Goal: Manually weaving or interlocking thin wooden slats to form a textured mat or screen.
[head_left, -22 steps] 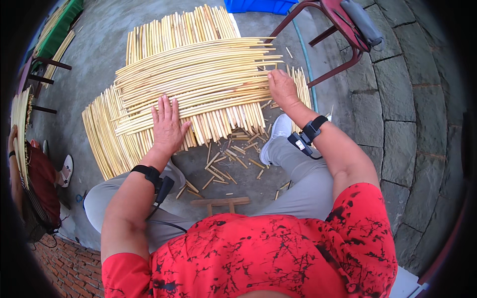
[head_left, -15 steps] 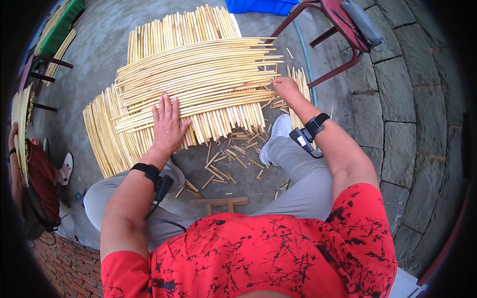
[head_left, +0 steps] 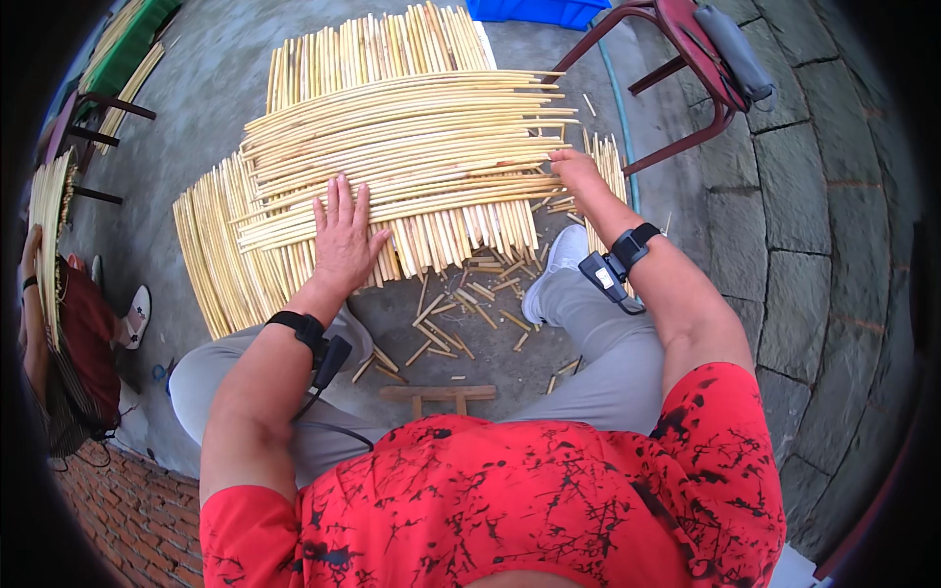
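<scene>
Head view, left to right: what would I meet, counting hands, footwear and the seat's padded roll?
Co-worker's hand, co-worker's shoe, left hand, right hand, grey roll. The wearer's own shoes are left out, as their places overlap the hands'.

On my feed I see a grey concrete floor (head_left: 211, 103), rectangular dark-grey stone slabs (head_left: 796, 211), a dark-red tubular-legged chair (head_left: 689, 41) and reddish-brown brickwork (head_left: 127, 524).

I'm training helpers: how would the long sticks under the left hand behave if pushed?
The long sticks are probably light, being thin. They seem fairly stiff: their right ends jut out straight. With no tie visible, they may slide apart.
</scene>
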